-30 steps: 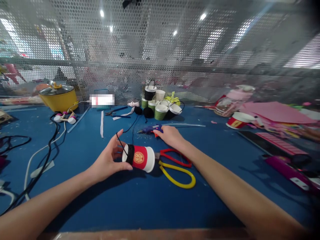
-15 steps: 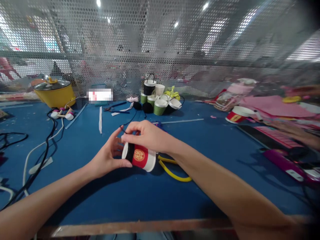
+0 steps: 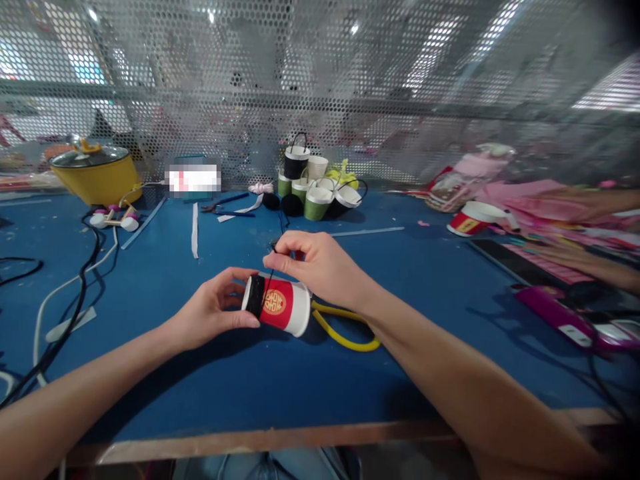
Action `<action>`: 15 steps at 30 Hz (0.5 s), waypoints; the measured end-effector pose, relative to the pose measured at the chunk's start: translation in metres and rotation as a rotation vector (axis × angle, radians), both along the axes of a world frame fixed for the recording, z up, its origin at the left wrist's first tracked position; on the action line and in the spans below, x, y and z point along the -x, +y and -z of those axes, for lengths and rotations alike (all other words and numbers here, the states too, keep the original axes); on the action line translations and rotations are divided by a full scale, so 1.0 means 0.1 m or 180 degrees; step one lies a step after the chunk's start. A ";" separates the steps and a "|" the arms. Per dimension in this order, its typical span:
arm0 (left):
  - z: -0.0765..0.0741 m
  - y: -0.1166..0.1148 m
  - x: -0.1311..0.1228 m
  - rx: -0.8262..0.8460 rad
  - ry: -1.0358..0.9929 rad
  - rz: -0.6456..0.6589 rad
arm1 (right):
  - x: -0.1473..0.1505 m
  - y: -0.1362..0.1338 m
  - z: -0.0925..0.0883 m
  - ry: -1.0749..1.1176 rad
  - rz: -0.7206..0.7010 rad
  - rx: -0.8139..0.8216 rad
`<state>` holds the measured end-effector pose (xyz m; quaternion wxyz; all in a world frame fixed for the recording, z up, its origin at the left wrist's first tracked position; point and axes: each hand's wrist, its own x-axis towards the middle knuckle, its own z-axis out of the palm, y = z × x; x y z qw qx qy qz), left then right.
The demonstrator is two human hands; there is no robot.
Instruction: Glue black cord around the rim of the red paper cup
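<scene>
A white paper cup (image 3: 299, 310) with a red band and a gold emblem lies on its side in my left hand (image 3: 213, 310). The thumb and fingers grip it around one end, where black cord is wound about it. Above the cup, my right hand (image 3: 313, 263) pinches a strand of black cord (image 3: 271, 280) that runs up from the wound part. The cord trails on toward dark balls of cord (image 3: 291, 205) at the back. Beside the cup, partly under my right forearm, lies a yellow tube loop (image 3: 350, 341).
Small green, black and white cups (image 3: 317, 205) stand stacked at the back, near pliers (image 3: 213, 208). A yellow pot (image 3: 95, 180) and cables (image 3: 90, 273) are on the left. At right are another red-banded cup (image 3: 467, 223), a purple tool (image 3: 555, 317) and another person's hands (image 3: 575, 257).
My right hand has moved up and right off the cup, drawing the black cord across its red band. My left hand keeps its hold. The whole view has shifted slightly.
</scene>
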<state>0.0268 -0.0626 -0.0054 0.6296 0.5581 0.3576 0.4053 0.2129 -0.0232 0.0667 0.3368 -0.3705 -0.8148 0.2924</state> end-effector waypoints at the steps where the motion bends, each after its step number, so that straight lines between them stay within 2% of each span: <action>1: 0.00 0.00 0.00 -0.0015 0.0004 -0.0006 | 0.01 -0.01 0.00 -0.0009 0.0005 -0.0034; 8: -0.03 -0.04 -0.01 -0.0213 0.0080 -0.0001 | 0.04 0.00 0.03 -0.0050 0.0034 -0.0148; 15: 0.01 -0.05 -0.02 -0.0580 0.0094 -0.0073 | 0.05 0.04 0.12 -0.0172 0.0029 0.0089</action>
